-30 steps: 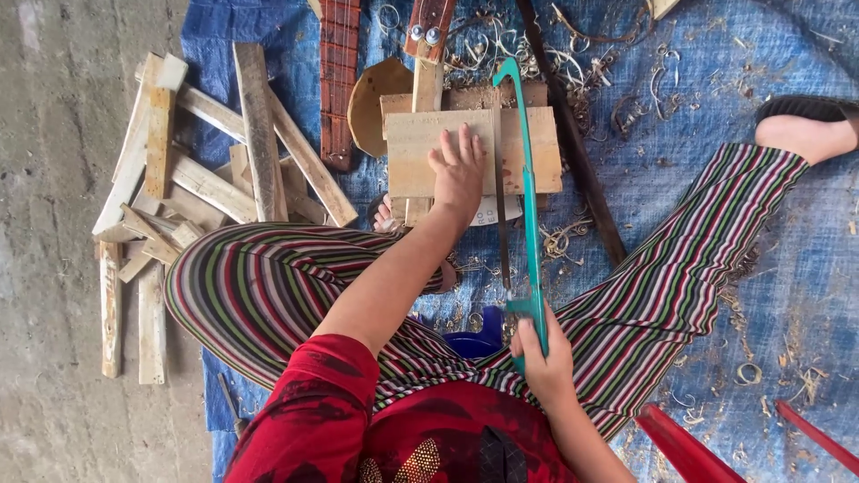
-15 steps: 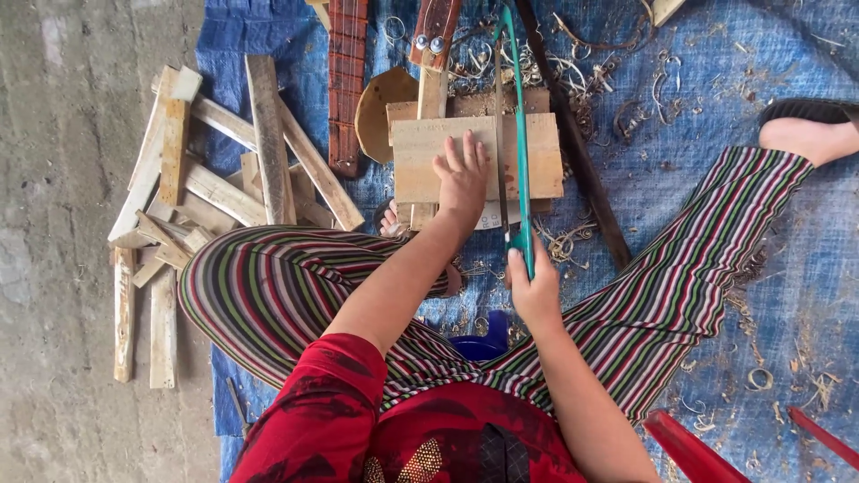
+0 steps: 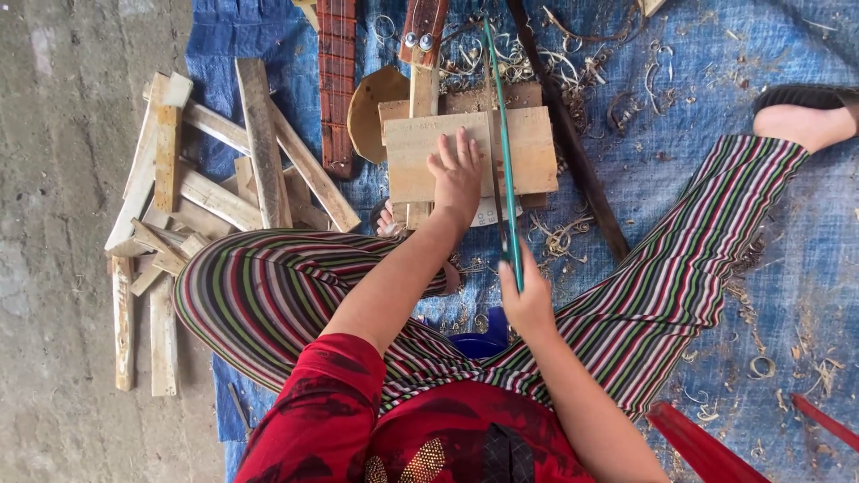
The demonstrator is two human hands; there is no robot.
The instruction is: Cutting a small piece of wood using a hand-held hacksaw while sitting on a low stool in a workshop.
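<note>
Scrap wood slats, blue tarp, curled shavings.

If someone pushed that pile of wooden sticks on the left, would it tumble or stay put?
The pile of wooden sticks would probably shift and clatter, since the pieces lie loosely crossed over each other. Each stick looks stiff and thin, so likely light to lift. They seem flat-sided, so they would more likely slide than roll on the concrete floor.
</note>
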